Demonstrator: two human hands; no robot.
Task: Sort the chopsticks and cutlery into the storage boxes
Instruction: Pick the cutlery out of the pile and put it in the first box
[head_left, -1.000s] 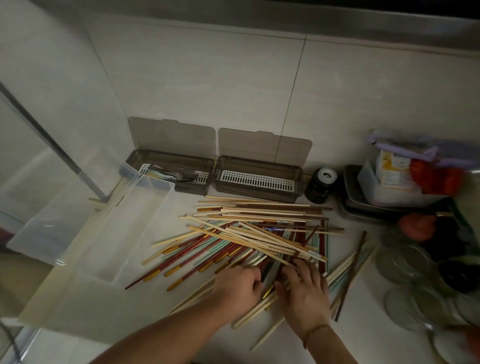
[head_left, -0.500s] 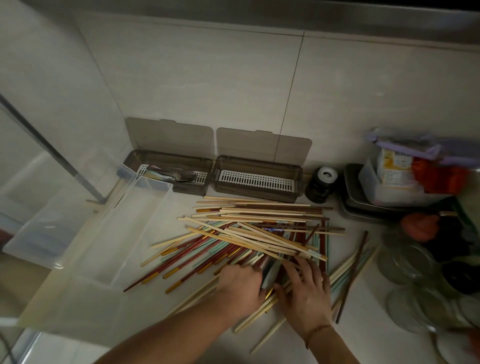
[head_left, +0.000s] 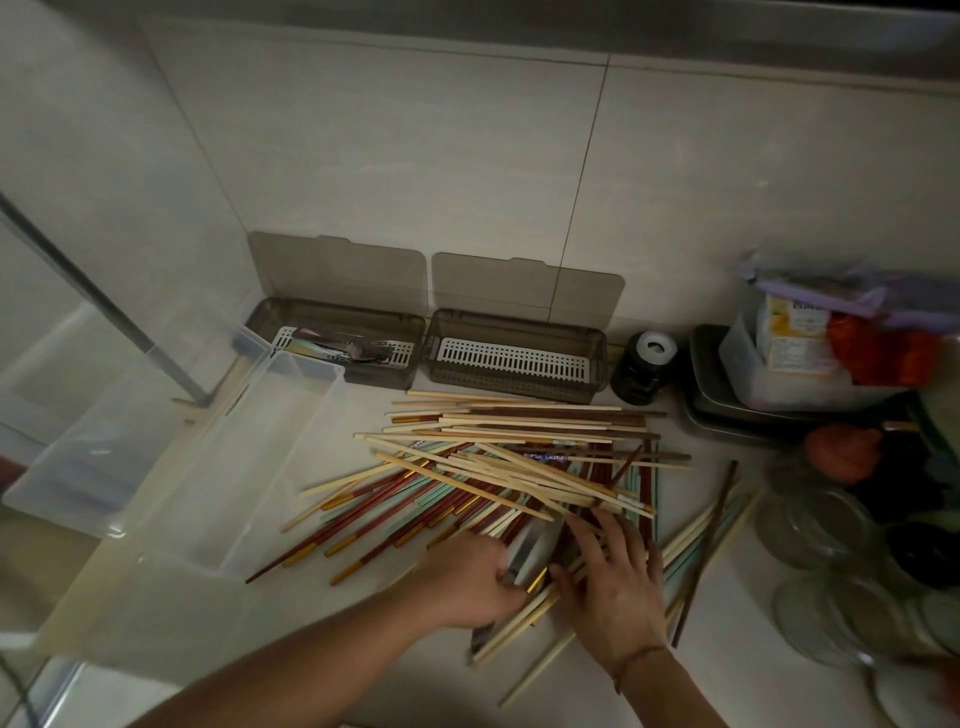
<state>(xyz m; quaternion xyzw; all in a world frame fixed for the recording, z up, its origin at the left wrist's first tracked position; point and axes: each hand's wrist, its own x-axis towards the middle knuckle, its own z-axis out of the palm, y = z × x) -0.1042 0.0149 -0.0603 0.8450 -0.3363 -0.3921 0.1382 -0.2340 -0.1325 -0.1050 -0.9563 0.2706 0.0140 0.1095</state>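
Note:
A heap of chopsticks (head_left: 519, 467), pale wood, red-brown with gold bands and mint green, lies spread on the white counter. At its near edge my left hand (head_left: 467, 584) curls its fingers round a grey flat utensil (head_left: 527, 551) that sticks out of the heap. Just to the right, my right hand (head_left: 615, 587) lies on the chopsticks with fingers spread. Two smoky storage boxes stand against the wall with lids up. The left box (head_left: 337, 310) holds some metal cutlery, while the right box (head_left: 519, 321) shows only its white grate.
A large clear plastic bin (head_left: 171, 512) lies to the left of the heap. A black jar (head_left: 644, 371), stacked metal trays (head_left: 709, 395), a tub of packets (head_left: 805, 358) and glass jars (head_left: 818, 525) crowd the right side.
Both hands have worked a little further into the heap. The left hand now curls round the grey utensil, and the right hand's fingers have spread wider over the chopsticks.

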